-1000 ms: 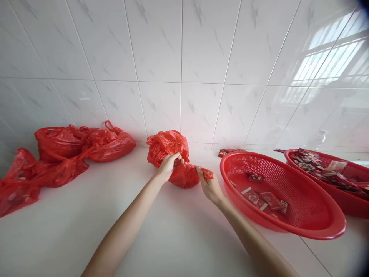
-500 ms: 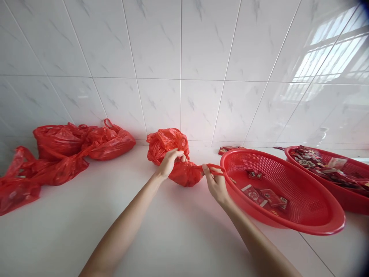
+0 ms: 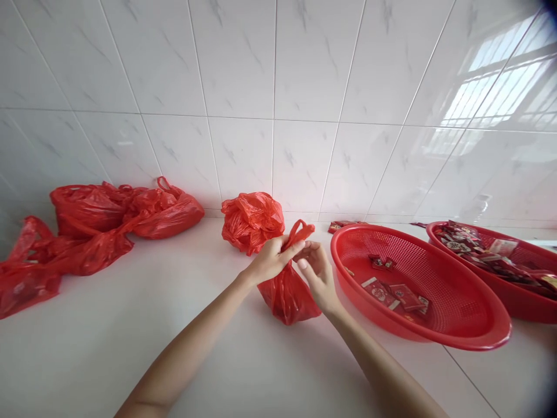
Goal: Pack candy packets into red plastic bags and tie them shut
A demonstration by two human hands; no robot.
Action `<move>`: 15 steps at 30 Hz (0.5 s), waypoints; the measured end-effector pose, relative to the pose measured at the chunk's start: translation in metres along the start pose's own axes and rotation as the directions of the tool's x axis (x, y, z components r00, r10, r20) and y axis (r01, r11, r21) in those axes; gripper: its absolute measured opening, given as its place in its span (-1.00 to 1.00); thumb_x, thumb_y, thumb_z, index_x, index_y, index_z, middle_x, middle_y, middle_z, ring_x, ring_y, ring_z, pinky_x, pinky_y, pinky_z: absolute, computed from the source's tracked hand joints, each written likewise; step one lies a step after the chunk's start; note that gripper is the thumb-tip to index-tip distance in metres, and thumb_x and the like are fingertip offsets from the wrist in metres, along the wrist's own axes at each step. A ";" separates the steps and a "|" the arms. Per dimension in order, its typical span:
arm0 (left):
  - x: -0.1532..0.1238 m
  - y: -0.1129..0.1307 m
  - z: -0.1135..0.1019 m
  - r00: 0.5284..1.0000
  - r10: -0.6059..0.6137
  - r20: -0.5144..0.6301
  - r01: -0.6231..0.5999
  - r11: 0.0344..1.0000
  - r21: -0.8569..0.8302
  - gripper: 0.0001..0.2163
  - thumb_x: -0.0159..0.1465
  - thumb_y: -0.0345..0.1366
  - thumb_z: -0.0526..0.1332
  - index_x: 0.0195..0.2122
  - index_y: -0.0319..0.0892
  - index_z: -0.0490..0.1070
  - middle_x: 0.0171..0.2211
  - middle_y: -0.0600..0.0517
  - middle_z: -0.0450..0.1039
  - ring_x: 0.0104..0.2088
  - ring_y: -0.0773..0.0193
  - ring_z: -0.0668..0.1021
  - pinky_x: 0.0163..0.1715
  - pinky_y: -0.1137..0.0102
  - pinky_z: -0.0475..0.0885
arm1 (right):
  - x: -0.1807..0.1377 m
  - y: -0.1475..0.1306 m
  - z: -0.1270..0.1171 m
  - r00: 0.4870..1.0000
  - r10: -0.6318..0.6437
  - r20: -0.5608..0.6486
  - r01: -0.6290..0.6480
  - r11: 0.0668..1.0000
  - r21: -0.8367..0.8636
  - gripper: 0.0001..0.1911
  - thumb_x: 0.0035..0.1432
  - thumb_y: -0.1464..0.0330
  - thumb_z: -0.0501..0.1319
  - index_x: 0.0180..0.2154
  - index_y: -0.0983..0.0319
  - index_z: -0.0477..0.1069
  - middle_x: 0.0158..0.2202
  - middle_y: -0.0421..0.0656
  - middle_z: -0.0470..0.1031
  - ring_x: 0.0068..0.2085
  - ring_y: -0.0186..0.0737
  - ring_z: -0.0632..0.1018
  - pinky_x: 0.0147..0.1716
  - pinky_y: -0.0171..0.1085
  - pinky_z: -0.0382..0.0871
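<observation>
A filled red plastic bag [image 3: 290, 296] hangs upright low over the white counter, its neck gathered. My left hand [image 3: 272, 258] is closed round that neck, with the twisted handles [image 3: 300, 231] standing up above the fingers. Close beside it on the right is my right hand [image 3: 319, 273], fingers bent and thumb apart from them; nothing shows in its grip, and its fingertips are almost at the left hand's. Just behind, a crumpled bundle of red plastic bags [image 3: 252, 217] rests against the tiled wall.
Several filled red bags [image 3: 96, 212] lie at the left. On the right stands a red plastic colander basket [image 3: 461, 273] with a few small red packets [image 3: 404, 296] inside. Beyond it, another red basket [image 3: 522, 305] is heaped with packets. More packets [image 3: 343, 225] lie by the wall.
The bag's handle was stretched sideways between both hands. Now the bag hangs upright nearer me, held at its neck by the left hand. My right hand has let go of the handle.
</observation>
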State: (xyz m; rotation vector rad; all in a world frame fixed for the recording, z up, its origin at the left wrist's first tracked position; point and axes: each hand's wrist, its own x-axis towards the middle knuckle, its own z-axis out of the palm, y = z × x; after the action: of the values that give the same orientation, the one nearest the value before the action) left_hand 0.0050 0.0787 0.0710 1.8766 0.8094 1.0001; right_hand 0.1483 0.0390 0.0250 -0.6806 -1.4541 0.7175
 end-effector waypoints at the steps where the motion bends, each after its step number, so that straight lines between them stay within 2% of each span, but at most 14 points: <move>1: 0.001 -0.001 -0.001 0.999 -0.012 -0.048 0.013 1.000 0.008 -0.62 0.32 0.07 0.12 -0.34 -0.17 0.40 -0.47 0.07 0.34 -0.42 0.29 0.41 -0.43 0.40 0.30 | -0.002 0.003 0.002 1.000 -0.005 0.007 0.006 1.000 -0.025 -0.61 0.21 0.18 0.28 0.02 0.12 0.29 -0.06 -0.10 0.42 -0.09 -0.16 0.48 -0.02 -0.13 0.40; 4: 0.001 -0.001 -0.002 0.980 0.011 -0.197 0.003 0.997 0.073 -0.58 0.34 0.06 0.10 -0.51 -0.15 0.20 -0.56 0.12 0.16 -0.52 0.35 0.28 -0.51 0.40 0.22 | -0.006 0.009 0.007 1.000 0.016 0.012 -0.015 0.992 -0.125 -0.48 0.10 0.19 0.38 0.04 0.11 0.27 0.01 -0.09 0.38 -0.08 -0.16 0.47 -0.01 -0.12 0.40; 7: -0.003 0.004 -0.001 0.958 0.135 -0.254 -0.078 0.972 0.221 -0.56 0.36 0.00 0.10 -0.56 -0.15 0.04 -0.53 0.12 0.08 -0.51 0.38 0.23 -0.48 0.40 0.21 | -0.006 0.010 0.006 0.992 0.107 0.069 -0.097 0.986 -0.133 -0.53 0.11 0.17 0.36 0.01 0.13 0.32 -0.06 -0.11 0.44 -0.15 -0.17 0.49 -0.10 -0.15 0.43; 9: -0.006 0.011 0.000 0.955 0.220 -0.198 -0.150 0.937 0.316 -0.56 0.39 -0.06 0.07 -0.57 -0.16 0.03 -0.50 0.10 0.11 -0.47 0.37 0.26 -0.43 0.40 0.23 | -0.004 0.009 0.003 0.969 0.165 0.184 -0.156 0.986 -0.061 -0.61 0.16 0.15 0.31 -0.03 0.16 0.38 -0.16 -0.13 0.49 -0.22 -0.19 0.50 -0.18 -0.19 0.44; 11: -0.010 0.017 0.000 0.961 0.253 -0.110 -0.205 0.923 0.325 -0.59 0.41 -0.09 0.04 -0.55 -0.17 0.06 -0.49 0.10 0.13 -0.45 0.38 0.26 -0.41 0.41 0.23 | -0.002 0.008 0.001 0.944 0.186 0.272 -0.203 0.979 0.034 -0.69 0.21 0.15 0.27 -0.11 0.20 0.45 -0.26 -0.15 0.50 -0.27 -0.21 0.49 -0.24 -0.22 0.42; 15: -0.013 0.023 0.001 0.980 0.199 -0.032 -0.190 0.964 0.187 -0.61 0.41 -0.07 0.04 -0.51 -0.16 0.06 -0.52 0.14 0.07 -0.51 0.40 0.18 -0.49 0.41 0.15 | -0.003 0.008 0.000 0.927 0.251 0.279 -0.303 0.939 0.162 -0.73 0.18 0.15 0.30 -0.29 0.25 0.50 -0.39 -0.18 0.48 -0.36 -0.24 0.48 -0.33 -0.26 0.39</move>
State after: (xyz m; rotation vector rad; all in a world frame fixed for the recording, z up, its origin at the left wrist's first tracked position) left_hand 0.0032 0.0574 0.0872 2.1287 0.7800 1.1296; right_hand 0.1476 0.0415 0.0174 -0.6606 -1.5050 1.1954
